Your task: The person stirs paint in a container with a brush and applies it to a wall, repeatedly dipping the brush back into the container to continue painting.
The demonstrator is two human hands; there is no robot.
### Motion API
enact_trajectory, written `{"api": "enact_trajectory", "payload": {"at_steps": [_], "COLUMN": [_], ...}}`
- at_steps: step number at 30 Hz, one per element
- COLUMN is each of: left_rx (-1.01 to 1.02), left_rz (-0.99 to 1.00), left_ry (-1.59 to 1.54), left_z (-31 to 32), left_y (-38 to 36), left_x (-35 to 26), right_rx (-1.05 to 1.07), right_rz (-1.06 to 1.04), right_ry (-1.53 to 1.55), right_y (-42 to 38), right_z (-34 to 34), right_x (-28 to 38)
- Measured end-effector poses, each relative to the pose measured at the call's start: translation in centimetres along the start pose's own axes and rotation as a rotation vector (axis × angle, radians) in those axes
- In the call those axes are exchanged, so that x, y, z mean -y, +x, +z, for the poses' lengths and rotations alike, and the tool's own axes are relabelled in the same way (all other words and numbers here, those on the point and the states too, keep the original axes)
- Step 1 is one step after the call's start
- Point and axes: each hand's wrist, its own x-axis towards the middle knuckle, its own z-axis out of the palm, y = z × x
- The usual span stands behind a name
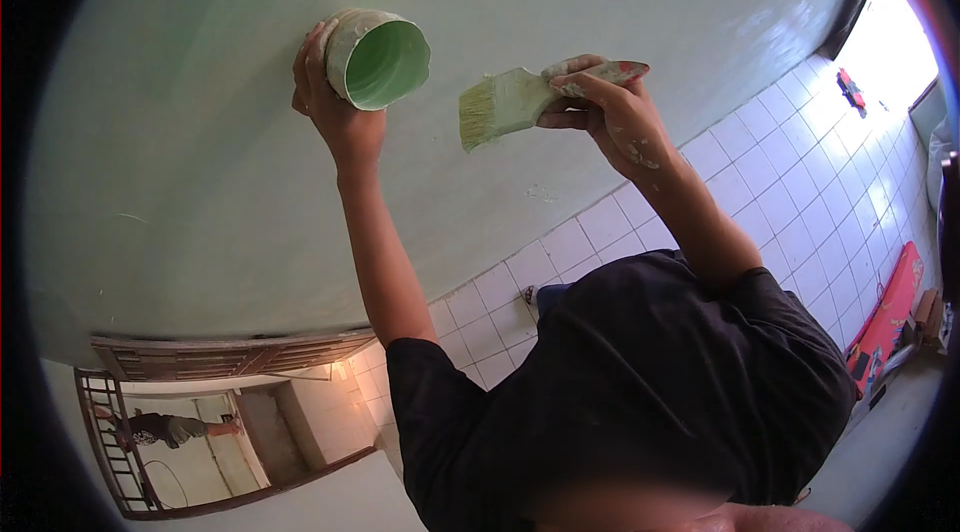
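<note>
Near the top centre-left, my left hand [335, 112] is wrapped round a paint-smeared cut container [343, 52], whose open mouth faces right and shows pale green paint inside. To its right, my right hand [615, 112] grips a wide paintbrush [520, 100] by its handle, with fingers closed around it. The bristles are coated in green and point left toward the container, a gap apart from it. White and green paint spots mark the right hand and wrist. Behind both hands stretches a pale green wall [250, 202].
White floor tiles [780, 162] run below the wall. A doorway [200, 432] at lower left shows another person [160, 430] beyond it. A bright opening [895, 32] is at upper right, with a red object [851, 92] nearby. A long red item [890, 312] lies at right.
</note>
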Motion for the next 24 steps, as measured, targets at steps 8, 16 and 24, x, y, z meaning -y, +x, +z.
{"api": "enact_trajectory", "payload": {"at_steps": [8,16,24], "left_rx": [0.026,0.122,0.297], "left_rz": [-0.034,-0.080,0.009], "left_ry": [-0.039,-0.111,-0.236], "left_z": [0.2,-0.1,-1.3], "left_y": [0.3,0.2,0.3], "left_x": [0.4,-1.0,-3.5], "right_rx": [0.182,0.360,0.699], "right_rz": [-0.337,-0.949,-1.028], "right_ry": [-0.310,-0.564,-0.934], "right_y": [-2.1,-0.8,1.5], "right_z": [1.4,2.6,4.2], "right_x": [3.8,6.8,9.7]}}
